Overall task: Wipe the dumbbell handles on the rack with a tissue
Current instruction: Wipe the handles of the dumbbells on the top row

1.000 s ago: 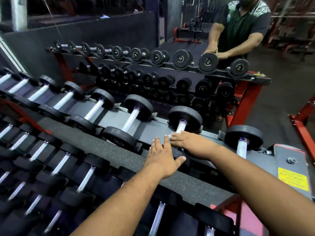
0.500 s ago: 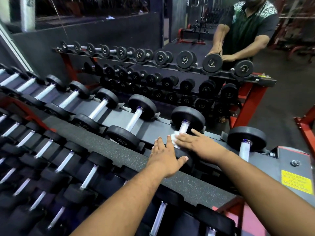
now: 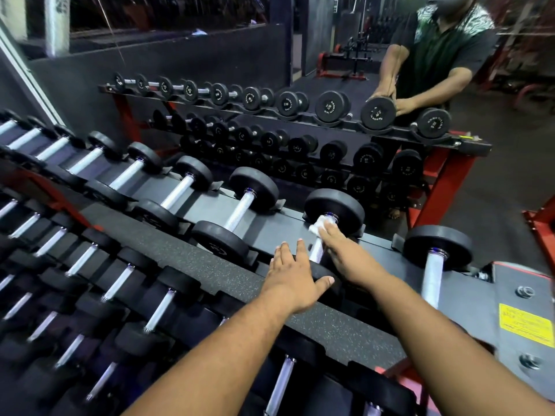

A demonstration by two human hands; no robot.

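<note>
- Dim gym floor fills the upper right of the frame, with red frame parts and a mirror or second rack (image 3: 300,115) of black dumbbells running across the upper middle.
- Nearest the camera, a grey and red dumbbell rack (image 3: 300,319) slants from the left edge to the lower right, its top tier lined with black-headed dumbbells with pale handles.
- Right hand (image 3: 348,256) lies along the handle (image 3: 316,250) of the second dumbbell from the right on the top tier, fingers stretched towards the far head (image 3: 339,205).
- White tissue (image 3: 319,226) sits bunched under those fingertips at the far end of that handle, just beside the far head; whether the fingers curl round the bar cannot be told.
- Left hand (image 3: 295,280) rests flat, fingers straight and slightly spread, on the near head of the same dumbbell, thumb pointing right.
- Neighbouring dumbbell (image 3: 237,211) to the left lies untouched.
- Yellow label (image 3: 525,324) is stuck on the rack's end plate at the right edge.
- Another person (image 3: 435,55) stands at upper right, both hands on a dumbbell on the far rack.
</note>
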